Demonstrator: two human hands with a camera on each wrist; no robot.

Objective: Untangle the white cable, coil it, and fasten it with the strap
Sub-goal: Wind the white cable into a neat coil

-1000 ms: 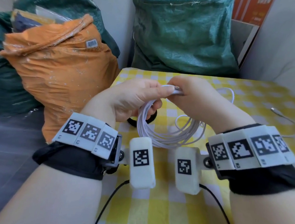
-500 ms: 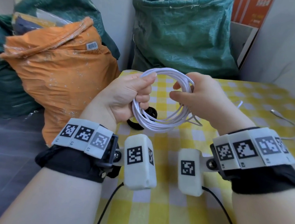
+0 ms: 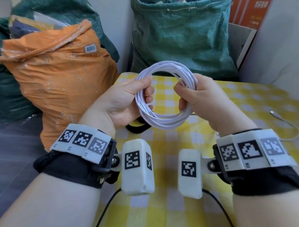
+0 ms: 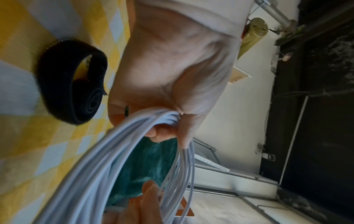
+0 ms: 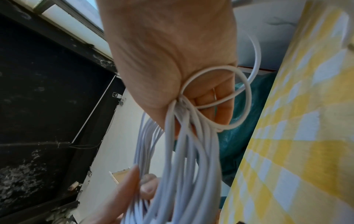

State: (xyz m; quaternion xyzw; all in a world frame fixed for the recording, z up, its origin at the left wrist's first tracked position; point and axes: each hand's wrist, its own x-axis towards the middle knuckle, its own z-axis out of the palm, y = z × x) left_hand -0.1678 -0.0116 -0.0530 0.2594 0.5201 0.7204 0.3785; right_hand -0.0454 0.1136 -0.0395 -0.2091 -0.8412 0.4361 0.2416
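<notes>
The white cable (image 3: pixel 162 120) is wound into a round coil of several loops, held upright in the air above the yellow checked table (image 3: pixel 172 215). My left hand (image 3: pixel 128 100) grips the coil's left side, thumb on top and fingers curled round the strands (image 4: pixel 145 125). My right hand (image 3: pixel 197 97) grips the right side, with the loops bunched in its fingers (image 5: pixel 191 121). The black strap (image 4: pixel 76 81) lies curled in a loop on the table below my left hand, partly hidden by it in the head view (image 3: pixel 136 128).
An orange sack (image 3: pixel 57 80) stands left of the table, a green sack (image 3: pixel 179 34) behind it. A second white cable with a plug (image 3: pixel 287 123) lies on the table's right side. White walls close in at the back and right.
The coil has gone from hanging low, pinched at its top, to being raised and turned to face me, with one hand on each side of it.
</notes>
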